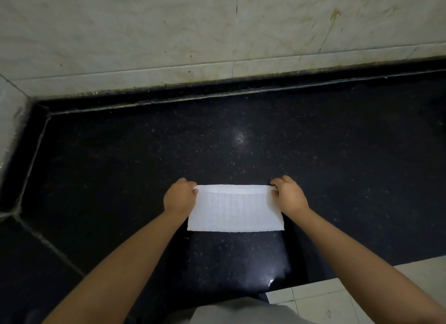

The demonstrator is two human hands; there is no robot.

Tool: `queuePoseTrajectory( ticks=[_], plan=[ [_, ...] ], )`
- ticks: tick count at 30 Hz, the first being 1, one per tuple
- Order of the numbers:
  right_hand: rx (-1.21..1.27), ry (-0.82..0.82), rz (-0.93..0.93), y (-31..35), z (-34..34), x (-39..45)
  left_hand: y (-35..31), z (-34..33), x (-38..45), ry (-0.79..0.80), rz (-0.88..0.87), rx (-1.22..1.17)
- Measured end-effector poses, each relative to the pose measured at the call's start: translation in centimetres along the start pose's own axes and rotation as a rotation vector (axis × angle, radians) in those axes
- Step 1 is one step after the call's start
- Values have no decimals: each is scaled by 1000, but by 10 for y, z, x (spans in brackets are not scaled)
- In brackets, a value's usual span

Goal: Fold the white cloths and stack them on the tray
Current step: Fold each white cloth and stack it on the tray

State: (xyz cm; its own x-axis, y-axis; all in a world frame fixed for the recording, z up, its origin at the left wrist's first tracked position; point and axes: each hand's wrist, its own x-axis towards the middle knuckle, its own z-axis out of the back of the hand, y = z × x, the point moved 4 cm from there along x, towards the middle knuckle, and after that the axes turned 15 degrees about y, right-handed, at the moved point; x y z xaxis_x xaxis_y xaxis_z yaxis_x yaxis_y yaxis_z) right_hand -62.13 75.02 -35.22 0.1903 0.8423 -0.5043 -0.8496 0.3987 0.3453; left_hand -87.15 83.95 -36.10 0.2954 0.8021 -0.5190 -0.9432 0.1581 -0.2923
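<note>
White and lightly textured, 1 cloth (234, 209) hangs as a wide rectangle between 2 bare hands over a black speckled stone counter (241, 142). The left hand (179, 195) has its fingers curled and pinches the cloth's upper left corner; the right hand (288, 194) is curled the same way and pinches the upper right corner. The top edge runs taut and nearly level between them, with a narrow folded band along it, and the lower edge hangs straight, nearer the person. Whether the cloth touches the counter I cannot tell. Both forearms reach in from the bottom corners. Pale marble wall tiles (217, 29) rise behind the counter. Light floor tiles (337, 297) show at the lower right, beside a strip of grey clothing (241, 311). No container shows in this view.
</note>
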Motion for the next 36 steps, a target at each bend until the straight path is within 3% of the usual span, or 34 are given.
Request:
queuePoseTrajectory(
  ticks=[8,19,23,30,36],
  plan=[
    [-51,-60,70,-1,2,-1,4,0,-2,-13,-39,21],
    [-210,25,66,-2,1,6,-5,-7,-3,64,-48,357],
    [-165,59,103,8,14,4,-11,-2,-6,59,-34,310],
    [-102,-40,300,25,61,-5,2,39,-9,15,-83,234],
    [-84,68,117,7,42,11,-1,23,-4,68,-112,116]
  ],
)
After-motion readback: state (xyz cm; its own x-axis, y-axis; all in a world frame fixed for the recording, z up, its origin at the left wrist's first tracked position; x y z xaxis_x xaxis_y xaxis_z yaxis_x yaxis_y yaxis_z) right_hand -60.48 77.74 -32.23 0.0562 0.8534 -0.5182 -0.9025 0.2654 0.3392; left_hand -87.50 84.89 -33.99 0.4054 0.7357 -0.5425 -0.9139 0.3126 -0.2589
